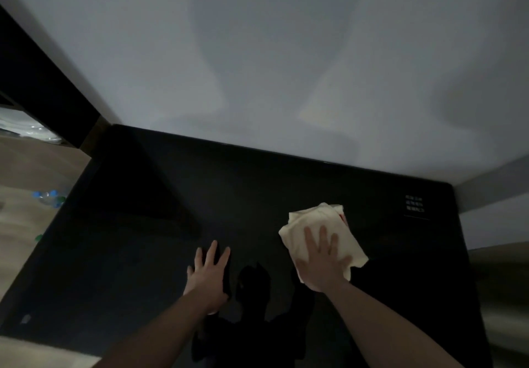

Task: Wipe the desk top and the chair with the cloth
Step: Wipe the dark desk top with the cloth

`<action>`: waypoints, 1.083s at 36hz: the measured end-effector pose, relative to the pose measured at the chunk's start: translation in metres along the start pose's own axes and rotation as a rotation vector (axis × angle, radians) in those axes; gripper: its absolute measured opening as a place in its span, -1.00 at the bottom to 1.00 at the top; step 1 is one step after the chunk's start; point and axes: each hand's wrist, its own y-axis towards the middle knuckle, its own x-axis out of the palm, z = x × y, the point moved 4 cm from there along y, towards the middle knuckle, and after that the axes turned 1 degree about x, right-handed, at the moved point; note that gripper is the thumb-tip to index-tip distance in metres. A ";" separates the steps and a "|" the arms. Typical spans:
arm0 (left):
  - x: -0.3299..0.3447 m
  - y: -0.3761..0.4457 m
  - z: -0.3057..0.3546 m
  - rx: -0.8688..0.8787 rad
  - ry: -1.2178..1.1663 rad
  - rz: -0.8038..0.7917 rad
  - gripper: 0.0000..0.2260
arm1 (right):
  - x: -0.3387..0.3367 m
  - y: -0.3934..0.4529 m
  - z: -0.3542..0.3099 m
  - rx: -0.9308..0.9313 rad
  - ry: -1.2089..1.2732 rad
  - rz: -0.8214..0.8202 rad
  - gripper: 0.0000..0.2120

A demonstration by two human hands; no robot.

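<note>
Both hands lie flat-fingered on the dark desk top [257,196], right hand [322,264] pressing the cloth [317,221], left hand [207,274] seemingly bare.

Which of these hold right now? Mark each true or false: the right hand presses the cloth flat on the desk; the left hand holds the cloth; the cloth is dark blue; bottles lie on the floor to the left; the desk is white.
1. The right hand presses the cloth flat on the desk. True.
2. The left hand holds the cloth. False: it rests bare on the desk, apart from the cloth.
3. The cloth is dark blue. False: it is cream.
4. Bottles lie on the floor at left. True.
5. The desk is white. False: it is black.
</note>
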 end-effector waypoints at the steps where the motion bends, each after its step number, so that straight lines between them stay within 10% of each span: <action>1: -0.001 0.001 0.006 0.029 0.017 -0.004 -0.03 | -0.001 0.001 0.005 -0.009 -0.009 -0.002 -0.20; 25: 0.043 0.012 0.227 -0.063 -0.104 -0.029 0.16 | -0.041 0.035 0.299 0.059 0.066 0.043 -0.19; 39: 0.050 0.018 0.231 -0.096 -0.093 0.004 0.17 | -0.072 0.082 0.321 0.088 0.137 0.116 -0.26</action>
